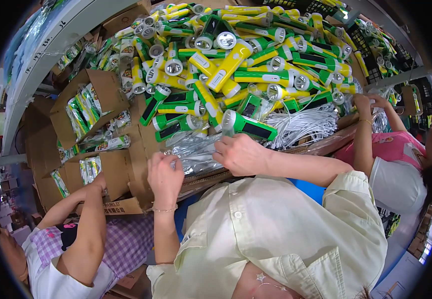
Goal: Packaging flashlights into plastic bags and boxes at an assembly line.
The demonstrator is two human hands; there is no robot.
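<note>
My left hand [165, 172] is closed, fingertips curled together at the left edge of a layer of clear plastic bags [193, 152]. What it pinches, if anything, is too small to make out. Just to the right, my right hand [241, 155] has its fingers closed on clear plastic at the other side of the bags. Directly beyond it lies a green and white flashlight [253, 127] with a dark panel. Bundled white cables [303, 124] rest to the right of that flashlight. A large heap of green and yellow flashlights [236, 65] fills the space beyond both hands.
At the left, open cardboard boxes [114, 169] hold bagged flashlights, and a co-worker's hand [96, 184] reaches into one. Another co-worker's arms [365, 117] work at the right end of the heap. A cardboard edge [203, 180] runs along my side. Black crates [370, 65] stand far right.
</note>
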